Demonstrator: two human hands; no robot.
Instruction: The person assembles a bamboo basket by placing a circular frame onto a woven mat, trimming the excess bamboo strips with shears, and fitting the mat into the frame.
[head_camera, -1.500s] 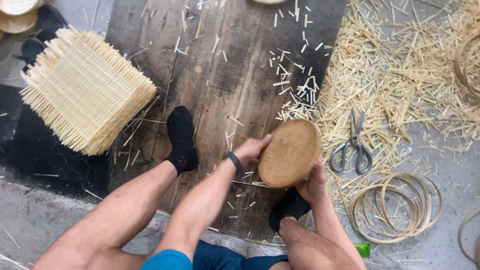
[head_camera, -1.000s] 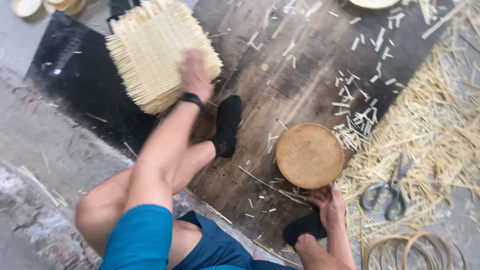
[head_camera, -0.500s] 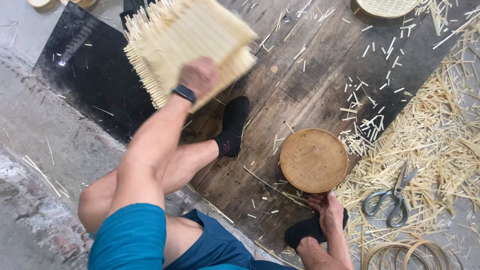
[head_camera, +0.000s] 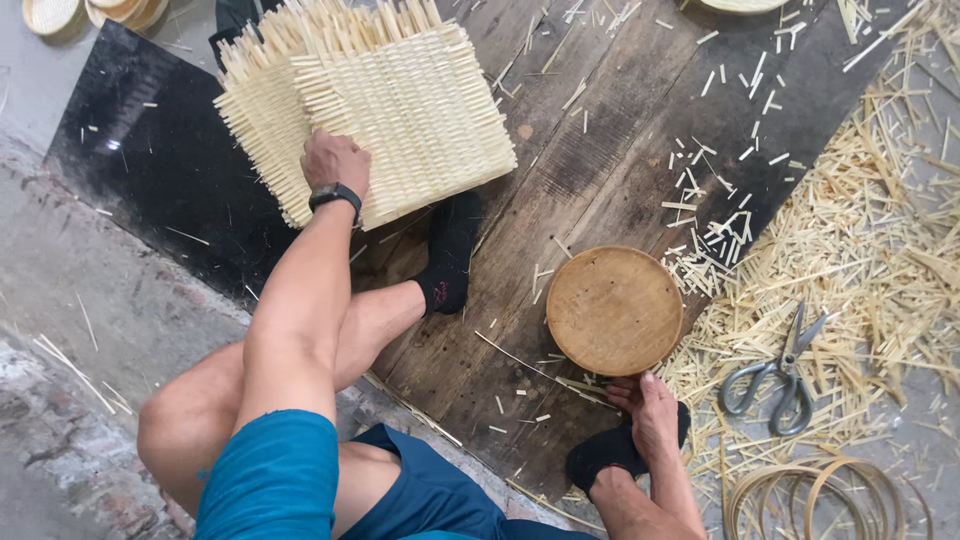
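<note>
While the left hand (head_camera: 335, 160) lies on the woven mats (head_camera: 370, 105), its fingers curl down over the near edge of the top mat, clenched on it; the fingertips themselves are hidden behind the knuckles. A black watch (head_camera: 335, 195) sits on that wrist. The mats form a loose stack of pale square weaves with fringed strip ends, resting partly on a black sheet (head_camera: 140, 160) and partly on the dark wooden board (head_camera: 600, 160) that covers the floor.

The right hand (head_camera: 650, 410) is low on the right, near the person's body. Its fingers are half bent, not closed round anything; the tips touch the near rim of a round wooden block (head_camera: 615, 310) that lies flat on the board. Whether they press or merely rest there cannot be told.

A foot in a black sock (head_camera: 450, 255) is planted on the board between the mats and the block, and a second socked foot (head_camera: 605, 455) lies just below the right hand. Scissors (head_camera: 785, 375) lie open-handled on a heap of bamboo offcuts (head_camera: 850, 240) right of the block, well apart from either hand. Thin bamboo hoops (head_camera: 830, 500) lie at the lower right. Small round baskets (head_camera: 60, 15) show at the upper left corner.
</note>
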